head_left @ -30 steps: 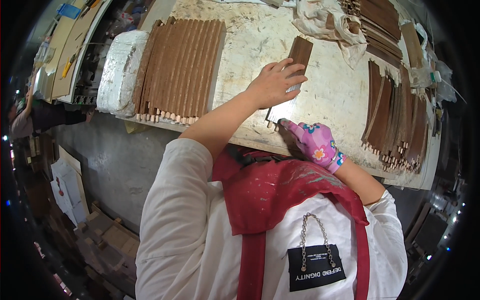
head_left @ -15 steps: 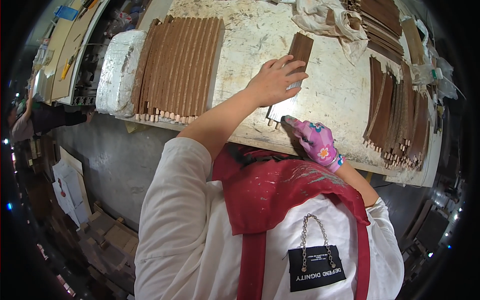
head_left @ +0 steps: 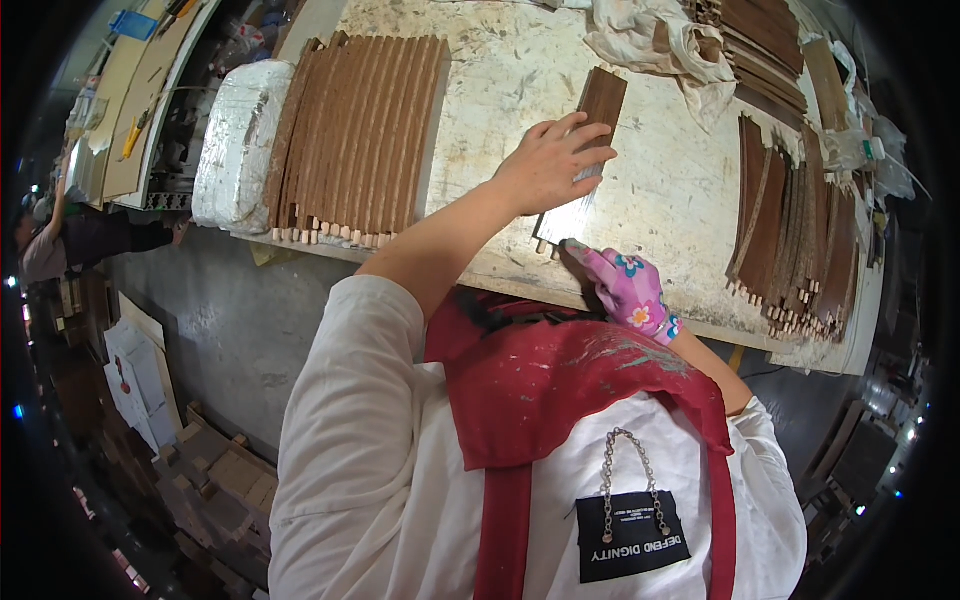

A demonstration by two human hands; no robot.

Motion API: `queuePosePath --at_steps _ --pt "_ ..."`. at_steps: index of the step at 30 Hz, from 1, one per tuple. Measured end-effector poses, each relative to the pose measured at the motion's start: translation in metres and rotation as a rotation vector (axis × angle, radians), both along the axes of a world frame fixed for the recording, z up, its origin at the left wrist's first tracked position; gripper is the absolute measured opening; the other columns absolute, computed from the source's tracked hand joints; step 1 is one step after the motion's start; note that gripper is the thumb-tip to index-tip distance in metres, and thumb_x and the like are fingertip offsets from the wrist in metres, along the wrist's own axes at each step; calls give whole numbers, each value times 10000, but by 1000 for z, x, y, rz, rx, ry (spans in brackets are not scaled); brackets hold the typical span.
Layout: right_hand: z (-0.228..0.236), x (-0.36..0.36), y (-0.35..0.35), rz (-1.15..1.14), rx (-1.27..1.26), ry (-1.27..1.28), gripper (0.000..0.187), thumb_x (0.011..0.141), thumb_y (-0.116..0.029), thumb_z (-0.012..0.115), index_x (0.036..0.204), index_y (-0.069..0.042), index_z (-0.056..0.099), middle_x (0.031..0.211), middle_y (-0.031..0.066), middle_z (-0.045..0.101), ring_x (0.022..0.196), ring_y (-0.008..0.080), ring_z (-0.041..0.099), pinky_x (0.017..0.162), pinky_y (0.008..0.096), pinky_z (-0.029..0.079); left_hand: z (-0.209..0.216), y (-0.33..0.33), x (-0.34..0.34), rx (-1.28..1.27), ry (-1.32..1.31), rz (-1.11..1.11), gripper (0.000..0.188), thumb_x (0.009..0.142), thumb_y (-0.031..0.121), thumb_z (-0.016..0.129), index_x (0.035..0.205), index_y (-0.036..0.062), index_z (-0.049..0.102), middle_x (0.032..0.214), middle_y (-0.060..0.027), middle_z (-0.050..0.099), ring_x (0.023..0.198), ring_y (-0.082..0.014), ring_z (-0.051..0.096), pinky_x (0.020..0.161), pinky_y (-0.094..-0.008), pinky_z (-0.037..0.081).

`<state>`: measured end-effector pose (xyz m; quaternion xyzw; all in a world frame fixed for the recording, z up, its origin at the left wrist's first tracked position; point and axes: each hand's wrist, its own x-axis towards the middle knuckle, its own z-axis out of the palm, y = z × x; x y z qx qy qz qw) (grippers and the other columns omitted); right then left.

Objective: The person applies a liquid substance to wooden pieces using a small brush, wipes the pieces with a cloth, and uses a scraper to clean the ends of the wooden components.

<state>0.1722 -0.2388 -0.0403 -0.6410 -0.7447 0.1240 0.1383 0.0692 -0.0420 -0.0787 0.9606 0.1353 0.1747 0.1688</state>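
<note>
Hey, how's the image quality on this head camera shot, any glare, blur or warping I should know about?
Head view: strong fisheye, so the workbench edge bows and the corners go black; light is even and soft; a pale glare sits on the wood strip under the left hand; the gloved right hand is sharp; the dim far left is murky.

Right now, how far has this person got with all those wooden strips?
A neat row of brown strips lies on the left of the workbench; it may be the finished lot. In hand: the bare left hand presses one strip flat, and the gloved right hand is at its near end. A looser pile of strips waits on the right.
</note>
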Motion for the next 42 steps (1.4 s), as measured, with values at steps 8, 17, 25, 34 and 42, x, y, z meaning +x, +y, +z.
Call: queuePosePath --at_steps 8,17,25,34,42 --pt "-2 -5 -11 -248 -123 562 518 784 2 513 1282 -140 518 836 115 608 717 287 613 685 333 490 2 -1 -3 -8 -10 -15 396 879 317 525 1262 216 509 1391 -9 385 1322 -269 300 1031 -457 296" --pt "-5 26 -28 -554 134 810 246 893 -158 563 1100 -36 616 907 156 611 836 312 604 760 319 479 59 24 -22 108 285 -351 520 816 226 604 1315 212 457 1440 -23 340 1341 -279 290 1023 -465 324" --pt "22 33 -40 -742 262 658 192 901 -164 557 990 -2 611 856 102 620 737 218 587 690 286 460 73 6 12 211 462 -787 687 691 363 707 1298 172 448 1391 -34 386 1321 -284 318 1023 -473 334" --pt "128 54 -20 -637 343 1000 293 923 -269 543 1035 1 568 707 36 538 612 104 482 581 256 415 138 -16 29 -473 -53 -483 730 700 419 710 1285 65 456 1296 -180 433 1224 -342 422 1020 -412 335" --pt "171 64 -3 -523 159 652 247 877 -278 614 949 -43 638 767 140 630 645 298 614 591 337 477 146 -18 29 -657 -73 -452 689 636 323 680 1242 54 499 1192 -137 467 1147 -297 449 998 -379 345"
